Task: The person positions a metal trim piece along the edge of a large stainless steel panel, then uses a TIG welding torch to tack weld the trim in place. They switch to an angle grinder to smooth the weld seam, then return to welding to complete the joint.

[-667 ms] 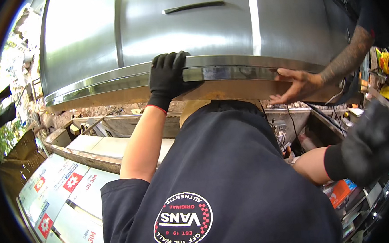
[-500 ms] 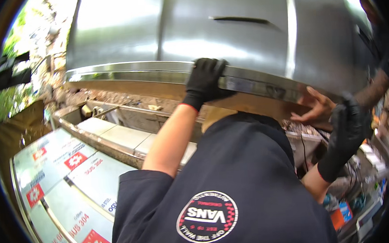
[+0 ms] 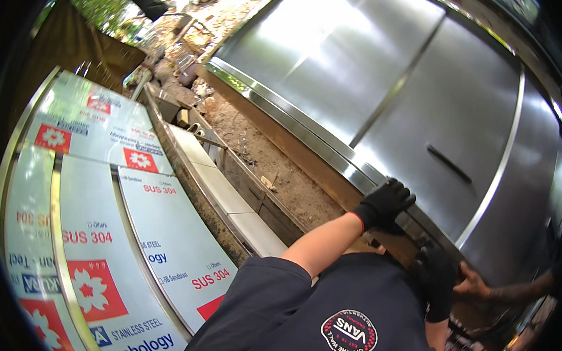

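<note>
A large, shiny stainless steel panel (image 3: 411, 97) with a folded rim and pale seams slants across the upper right. My left hand (image 3: 387, 204), in a black glove with a red cuff edge, is closed over its near edge. Farther right along the same edge is my right hand (image 3: 436, 272), also in a black glove. Its fingers meet the rim there, though the palm is dark and partly hidden. Beside it, another person's bare hand (image 3: 473, 286) touches the panel's edge from the right. On the panel's face is a short dark bar or slot (image 3: 449, 164).
Film-covered steel sheets (image 3: 90, 206) with red and blue printing lie at the left. Between them and the panel runs a trough-like frame holding pale tiles (image 3: 224, 192). Brown dirt and rubble (image 3: 259, 138) lie beyond. A brown tarp (image 3: 73, 46) hangs at the upper left.
The view has turned, so the panel now slants to the right and more printed sheets show. My right hand has come from beside the panel to its edge; my left keeps its grip.
</note>
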`<state>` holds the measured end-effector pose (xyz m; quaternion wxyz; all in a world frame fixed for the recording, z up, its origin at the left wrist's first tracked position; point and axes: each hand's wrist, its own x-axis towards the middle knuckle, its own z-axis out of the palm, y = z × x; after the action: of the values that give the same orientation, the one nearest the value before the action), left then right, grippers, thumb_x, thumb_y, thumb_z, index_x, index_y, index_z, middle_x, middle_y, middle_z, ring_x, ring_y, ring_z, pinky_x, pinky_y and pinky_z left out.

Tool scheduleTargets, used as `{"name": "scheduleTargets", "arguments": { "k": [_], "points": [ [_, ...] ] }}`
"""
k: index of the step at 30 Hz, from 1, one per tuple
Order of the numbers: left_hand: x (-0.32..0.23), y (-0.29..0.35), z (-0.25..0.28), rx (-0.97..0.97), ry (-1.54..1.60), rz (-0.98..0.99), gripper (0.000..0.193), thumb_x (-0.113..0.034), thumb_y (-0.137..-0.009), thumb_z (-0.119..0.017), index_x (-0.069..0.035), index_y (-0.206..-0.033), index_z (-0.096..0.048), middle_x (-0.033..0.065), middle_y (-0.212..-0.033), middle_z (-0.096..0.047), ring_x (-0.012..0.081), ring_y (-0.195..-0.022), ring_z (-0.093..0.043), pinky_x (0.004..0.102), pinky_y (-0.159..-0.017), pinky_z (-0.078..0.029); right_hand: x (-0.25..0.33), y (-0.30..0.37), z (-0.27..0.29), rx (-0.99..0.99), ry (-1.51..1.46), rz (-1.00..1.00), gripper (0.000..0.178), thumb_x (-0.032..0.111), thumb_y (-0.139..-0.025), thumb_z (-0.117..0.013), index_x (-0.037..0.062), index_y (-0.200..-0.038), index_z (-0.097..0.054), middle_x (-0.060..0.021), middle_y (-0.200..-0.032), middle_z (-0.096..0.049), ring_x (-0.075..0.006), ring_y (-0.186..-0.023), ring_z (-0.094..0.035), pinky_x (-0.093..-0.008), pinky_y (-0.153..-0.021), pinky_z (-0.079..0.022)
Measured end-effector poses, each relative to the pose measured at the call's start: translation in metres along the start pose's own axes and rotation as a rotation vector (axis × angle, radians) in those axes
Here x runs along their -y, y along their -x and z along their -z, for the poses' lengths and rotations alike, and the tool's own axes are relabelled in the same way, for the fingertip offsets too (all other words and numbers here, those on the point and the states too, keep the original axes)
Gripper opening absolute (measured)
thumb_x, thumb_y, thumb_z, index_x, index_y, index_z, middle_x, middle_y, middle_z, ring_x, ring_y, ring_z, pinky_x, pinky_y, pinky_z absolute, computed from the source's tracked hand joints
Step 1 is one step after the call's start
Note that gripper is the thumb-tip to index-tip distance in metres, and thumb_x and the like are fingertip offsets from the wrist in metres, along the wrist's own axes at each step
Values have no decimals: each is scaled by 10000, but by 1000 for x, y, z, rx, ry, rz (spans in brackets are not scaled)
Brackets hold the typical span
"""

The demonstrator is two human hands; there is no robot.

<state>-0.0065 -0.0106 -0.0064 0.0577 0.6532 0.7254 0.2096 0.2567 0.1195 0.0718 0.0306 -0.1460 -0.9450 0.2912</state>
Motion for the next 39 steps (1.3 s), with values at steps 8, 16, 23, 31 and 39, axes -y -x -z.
{"name": "scheduleTargets", "arguments": {
  "k": [8,16,23,31,39],
  "points": [
    [-4,-4,3,53,-30,29,883,-609,-618,-850,-62,-1250,-563,131,-1093,-601,321,-1102,-579,471,-1032,-453,-5,-36,-29,-94,274,88,576,263,-798,-699,16,-1305,-579,-251,-1385,-525,-434,-1323,-479,-562,-1116,-375],
    [-7,0,10,31,-65,9,884,-621,-668,-811,-45,-1288,-555,130,-1094,-594,316,-1088,-571,459,-1037,-450,-46,-32,-62,-115,462,175,726,338,-820,-730,-1,-1416,-492,-307,-1475,-466,-469,-1395,-423,-614,-1194,-283],
    [-2,7,1,8,-135,-132,898,-680,-780,-707,-57,-1403,-536,190,-1372,-554,362,-1309,-505,532,-1192,-335,-49,-34,-70,-95,532,213,582,249,-865,-680,-41,-1347,-532,-323,-1433,-497,-491,-1349,-468,-610,-1190,-311],
    [-16,15,-9,4,-127,-146,697,-600,-879,-652,-66,-1326,-644,150,-1475,-557,315,-1412,-485,523,-1238,-285,-26,-39,-50,-163,362,246,401,176,-868,-649,-14,-1221,-638,-251,-1305,-630,-435,-1270,-572,-591,-1164,-372],
    [-28,29,-37,-61,-168,-134,478,-355,-897,-653,-75,-1284,-675,131,-1390,-634,305,-1352,-556,501,-1215,-337,-33,-36,-53,-178,307,270,467,210,-839,-731,-36,-1223,-630,-247,-1290,-631,-430,-1292,-557,-565,-1183,-362]
  ]
}}
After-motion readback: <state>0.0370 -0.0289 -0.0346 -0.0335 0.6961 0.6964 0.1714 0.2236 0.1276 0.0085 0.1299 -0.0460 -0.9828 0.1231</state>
